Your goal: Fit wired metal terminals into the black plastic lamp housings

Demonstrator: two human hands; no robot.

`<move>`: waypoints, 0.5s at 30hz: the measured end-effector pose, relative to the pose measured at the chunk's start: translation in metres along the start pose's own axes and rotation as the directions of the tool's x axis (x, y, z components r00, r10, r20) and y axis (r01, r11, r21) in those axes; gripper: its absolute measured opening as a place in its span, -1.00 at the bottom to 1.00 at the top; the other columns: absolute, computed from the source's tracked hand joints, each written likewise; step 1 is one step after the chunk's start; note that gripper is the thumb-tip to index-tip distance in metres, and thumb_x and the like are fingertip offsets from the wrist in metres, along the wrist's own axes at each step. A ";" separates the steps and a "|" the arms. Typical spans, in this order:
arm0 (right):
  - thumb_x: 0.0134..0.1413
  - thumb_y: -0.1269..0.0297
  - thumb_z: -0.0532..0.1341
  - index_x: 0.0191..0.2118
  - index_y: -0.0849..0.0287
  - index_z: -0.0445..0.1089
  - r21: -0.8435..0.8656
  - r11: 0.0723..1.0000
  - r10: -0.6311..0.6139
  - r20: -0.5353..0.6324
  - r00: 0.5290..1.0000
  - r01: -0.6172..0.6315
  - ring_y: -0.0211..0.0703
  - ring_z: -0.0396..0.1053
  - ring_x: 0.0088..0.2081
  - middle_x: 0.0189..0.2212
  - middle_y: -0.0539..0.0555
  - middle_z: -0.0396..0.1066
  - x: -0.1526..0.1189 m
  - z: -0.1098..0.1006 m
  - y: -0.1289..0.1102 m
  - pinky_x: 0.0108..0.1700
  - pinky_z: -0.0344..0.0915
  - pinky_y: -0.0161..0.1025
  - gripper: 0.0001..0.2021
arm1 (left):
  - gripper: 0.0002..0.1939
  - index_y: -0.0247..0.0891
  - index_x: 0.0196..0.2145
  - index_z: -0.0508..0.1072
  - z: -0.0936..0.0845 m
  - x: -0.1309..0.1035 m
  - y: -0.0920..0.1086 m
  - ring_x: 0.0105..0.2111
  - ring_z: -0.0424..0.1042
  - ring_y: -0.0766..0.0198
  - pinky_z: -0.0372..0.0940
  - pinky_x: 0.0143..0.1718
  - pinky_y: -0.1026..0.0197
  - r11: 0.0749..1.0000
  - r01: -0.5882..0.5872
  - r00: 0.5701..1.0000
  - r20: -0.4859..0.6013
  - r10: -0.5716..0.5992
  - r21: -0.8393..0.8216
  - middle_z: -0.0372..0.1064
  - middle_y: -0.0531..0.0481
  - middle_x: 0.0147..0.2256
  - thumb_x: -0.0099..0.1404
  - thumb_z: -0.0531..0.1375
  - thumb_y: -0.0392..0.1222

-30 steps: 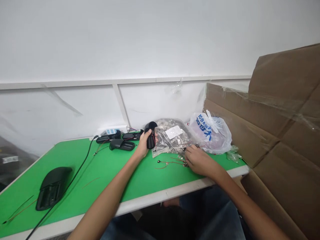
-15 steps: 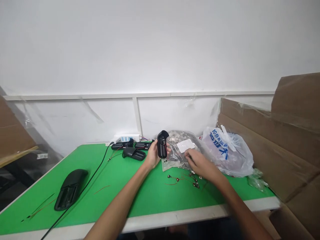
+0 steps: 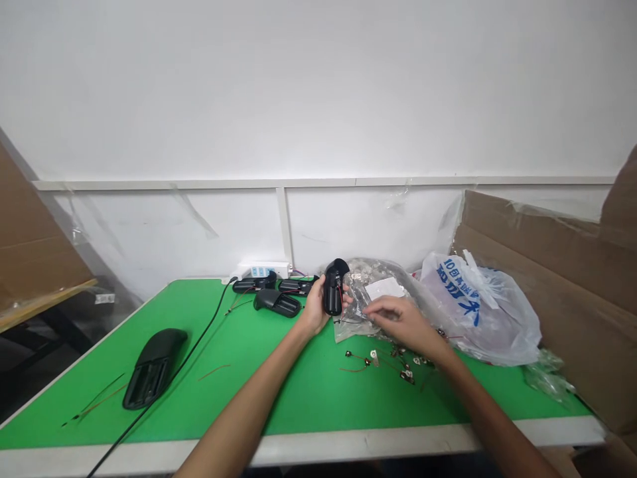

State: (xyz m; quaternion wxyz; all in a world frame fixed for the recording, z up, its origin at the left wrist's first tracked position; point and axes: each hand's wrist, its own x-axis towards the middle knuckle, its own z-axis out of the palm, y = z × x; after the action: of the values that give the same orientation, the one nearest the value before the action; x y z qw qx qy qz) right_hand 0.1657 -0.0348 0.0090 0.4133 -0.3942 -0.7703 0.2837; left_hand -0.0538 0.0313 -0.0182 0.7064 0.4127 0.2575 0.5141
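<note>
My left hand [image 3: 314, 309] is wrapped round a black curved housing [image 3: 333, 292] held upright above the green table [image 3: 298, 398], with a red wire along its side. Just to its right, my right hand [image 3: 398, 322] has thumb and forefinger pinched together; what they hold, if anything, is too small to make out. Behind both hands lies a clear bag of small metal parts [image 3: 358, 275] with a white label [image 3: 385, 289]. Small metal contacts with red wires [image 3: 367, 362] are scattered below my right hand.
More black housings [image 3: 277, 303] lie at the back left beside a white power strip [image 3: 263, 269]. A larger black housing [image 3: 154, 368] and a black cable [image 3: 199, 335] are at left. A white plastic bag [image 3: 482, 312] and cardboard [image 3: 537, 265] stand at right.
The view has shifted, so most things appear farther right. My right hand has moved slightly closer to the housing in my left hand. A pale contact now shows among the scattered ones.
</note>
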 end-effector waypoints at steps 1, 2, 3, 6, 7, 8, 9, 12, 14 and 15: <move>0.21 0.17 0.31 -0.21 0.10 0.63 0.062 0.997 0.043 -0.028 0.999 -0.041 -0.02 0.58 -0.17 -0.22 0.11 0.65 0.012 -0.002 -0.001 -0.07 0.49 -0.08 -0.83 | -0.37 -0.36 -0.23 0.57 0.000 0.000 0.000 -0.53 0.50 0.16 0.30 -0.57 0.23 1.000 0.013 1.000 0.001 -0.013 -0.006 0.57 -0.24 -0.40 0.30 0.17 0.36; 0.15 0.12 0.36 -0.23 0.12 0.61 0.139 0.989 0.065 -0.038 0.997 -0.059 -0.02 0.59 -0.19 -0.23 0.12 0.65 0.025 -0.002 -0.002 -0.08 0.49 -0.09 -0.80 | -0.38 -0.38 -0.23 0.57 0.000 0.001 -0.001 -0.53 0.50 0.16 0.29 -0.57 0.23 1.000 0.025 1.000 -0.001 -0.025 -0.014 0.56 -0.24 -0.42 0.35 0.12 0.33; 0.08 0.08 0.41 -0.25 0.13 0.60 0.221 0.973 0.072 -0.042 0.997 -0.061 -0.03 0.59 -0.19 -0.23 0.12 0.65 0.038 -0.001 -0.002 -0.08 0.49 -0.09 -0.77 | -0.39 -0.39 -0.22 0.56 0.000 0.001 -0.001 -0.54 0.50 0.16 0.29 -0.57 0.24 0.999 0.032 0.999 -0.008 -0.032 -0.024 0.55 -0.23 -0.43 0.39 0.09 0.30; -0.10 0.01 0.50 -0.31 0.13 0.58 0.408 0.911 0.102 -0.086 0.991 -0.058 -0.07 0.56 -0.26 -0.30 0.09 0.62 0.071 0.012 0.003 -0.14 0.49 -0.13 -0.67 | -0.42 -0.40 -0.18 0.55 0.003 0.000 -0.002 -0.59 0.47 0.19 0.30 -0.58 0.24 0.998 0.026 0.999 -0.038 -0.028 -0.057 0.54 -0.19 -0.46 0.46 0.02 0.21; -0.12 -0.01 0.50 -0.30 0.13 0.57 0.453 0.889 0.122 -0.115 0.986 -0.057 -0.09 0.55 -0.30 -0.33 0.07 0.61 0.076 0.019 0.006 -0.18 0.49 -0.14 -0.66 | -0.43 -0.40 -0.15 0.55 0.005 0.000 -0.003 -0.60 0.47 0.20 0.30 -0.58 0.24 0.998 0.022 0.998 -0.050 -0.025 -0.066 0.54 -0.18 -0.47 0.46 0.02 0.19; -0.12 -0.03 0.50 -0.29 0.12 0.57 0.494 0.867 0.145 -0.129 0.981 -0.063 -0.11 0.53 -0.33 -0.34 0.06 0.60 0.079 0.027 0.009 -0.22 0.49 -0.15 -0.64 | -0.44 -0.40 -0.13 0.55 0.006 -0.001 -0.005 -0.59 0.47 0.20 0.31 -0.58 0.25 0.997 0.017 0.997 -0.069 -0.022 -0.074 0.54 -0.16 -0.48 0.47 0.02 0.18; -0.13 -0.05 0.50 -0.29 0.12 0.57 0.528 0.846 0.164 -0.134 0.977 -0.070 -0.14 0.50 -0.39 -0.35 0.05 0.59 0.079 0.034 0.013 -0.27 0.48 -0.16 -0.62 | -0.46 -0.40 -0.12 0.55 0.008 -0.001 -0.006 -0.59 0.48 0.20 0.33 -0.56 0.25 0.997 0.011 0.995 -0.093 -0.018 -0.083 0.53 -0.15 -0.50 0.47 0.02 0.16; -0.14 -0.08 0.51 -0.30 0.13 0.58 0.561 0.822 0.201 -0.122 0.972 -0.100 -0.18 0.43 -0.50 -0.45 0.02 0.55 0.069 0.049 0.022 -0.40 0.43 -0.19 -0.61 | -0.46 -0.40 -0.12 0.55 0.013 0.000 -0.012 -0.56 0.51 0.20 0.35 -0.54 0.27 0.995 -0.008 0.984 -0.178 -0.009 -0.095 0.53 -0.13 -0.52 0.48 0.01 0.14; -0.10 -0.10 0.49 -0.32 0.14 0.59 0.535 0.836 0.223 -0.131 0.966 -0.121 -0.18 0.41 -0.51 -0.52 0.02 0.51 0.062 0.050 0.025 -0.48 0.35 -0.24 -0.62 | -0.44 -0.40 -0.18 0.56 0.015 0.001 -0.015 -0.59 0.48 0.21 0.32 -0.58 0.28 0.997 -0.006 0.981 -0.192 -0.009 -0.074 0.52 -0.14 -0.53 0.48 0.00 0.17; -0.07 -0.10 0.47 -0.33 0.14 0.60 0.524 0.842 0.234 -0.141 0.962 -0.128 -0.18 0.42 -0.50 -0.52 0.02 0.51 0.059 0.049 0.025 -0.51 0.32 -0.27 -0.61 | -0.42 -0.40 -0.21 0.56 0.015 0.001 -0.016 -0.62 0.46 0.22 0.31 -0.60 0.28 0.998 -0.006 0.982 -0.188 -0.006 -0.060 0.52 -0.14 -0.54 0.48 0.00 0.18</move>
State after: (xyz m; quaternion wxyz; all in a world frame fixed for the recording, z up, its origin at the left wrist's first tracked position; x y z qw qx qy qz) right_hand 0.1127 0.0230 -0.0096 0.5491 -0.3684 -0.5811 0.4744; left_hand -0.0337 0.0256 -0.0237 0.6910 0.3408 0.3076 0.5584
